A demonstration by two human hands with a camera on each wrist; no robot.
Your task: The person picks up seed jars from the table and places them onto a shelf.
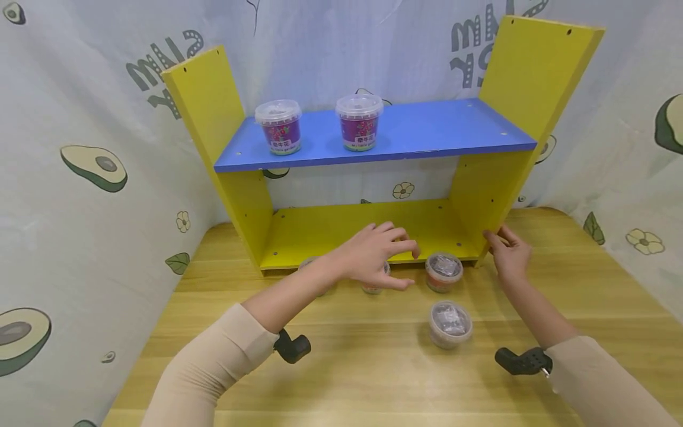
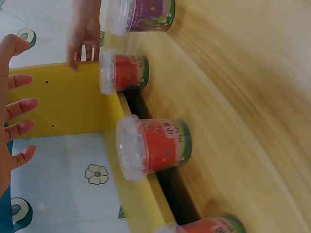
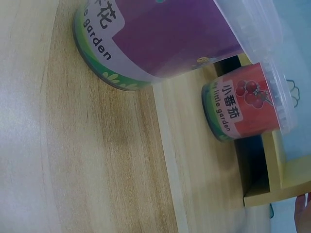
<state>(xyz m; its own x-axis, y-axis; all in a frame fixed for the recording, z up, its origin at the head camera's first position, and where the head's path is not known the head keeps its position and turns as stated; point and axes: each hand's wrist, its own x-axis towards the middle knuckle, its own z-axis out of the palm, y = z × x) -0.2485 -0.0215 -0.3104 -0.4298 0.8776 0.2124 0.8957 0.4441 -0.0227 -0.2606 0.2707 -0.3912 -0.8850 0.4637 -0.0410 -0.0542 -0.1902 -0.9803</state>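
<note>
My left hand (image 1: 373,255) is over the front of the yellow and blue shelf (image 1: 405,127), fingers spread and holding nothing. Below it stand red-labelled lidded cups, one (image 2: 160,145) largely hidden by the hand in the head view. My right hand (image 1: 512,258) grips the lower front edge of the right yellow side panel (image 1: 493,198), thumb on one face, fingers on the other. Nearest to it is a red cup (image 1: 443,273) with a tomato picture (image 3: 251,94). In front of that cup, a purple-labelled cup (image 1: 450,325) stands upright on the table.
Two purple cups, one left (image 1: 280,127) and one right (image 1: 360,123), stand on the blue board. Another red cup (image 1: 308,262) is partly behind my left forearm. The wooden table (image 1: 373,379) meets a patterned cloth (image 1: 96,249) at the back and sides.
</note>
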